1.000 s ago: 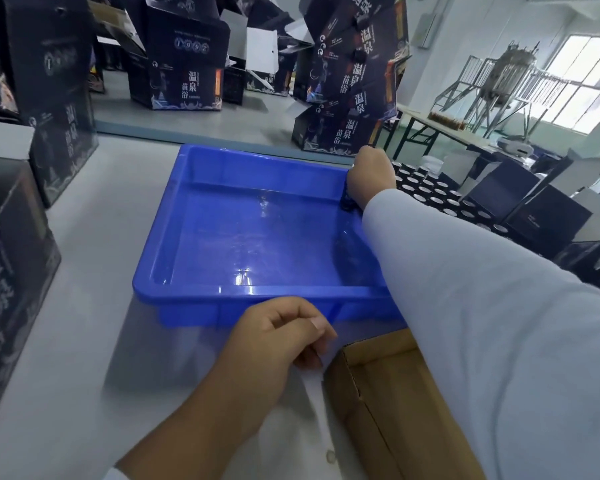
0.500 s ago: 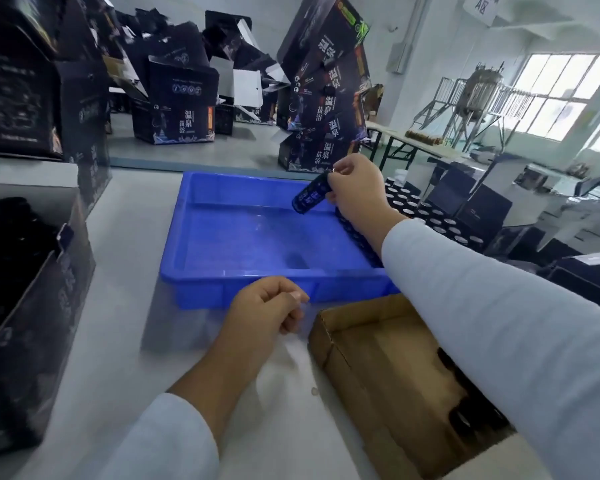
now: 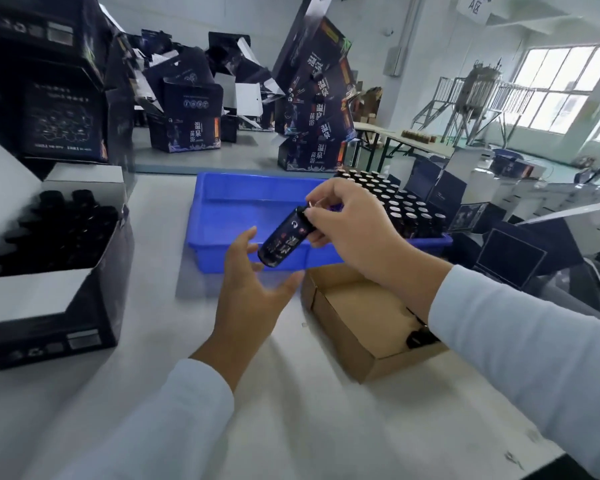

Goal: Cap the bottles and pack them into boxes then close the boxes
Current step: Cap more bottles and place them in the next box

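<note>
Dark-labelled bottle (image 3: 286,239), lifted from the blue tray (image 3: 222,216) moments ago, now hangs over the tray's near edge, pinched in the right hand (image 3: 347,223) as the open-fingered left hand (image 3: 253,289) rises to receive it for capping.

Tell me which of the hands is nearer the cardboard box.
Right. The right hand holds the bottle just above the cardboard box's far end; the left hand hangs open beside its left wall.
</note>
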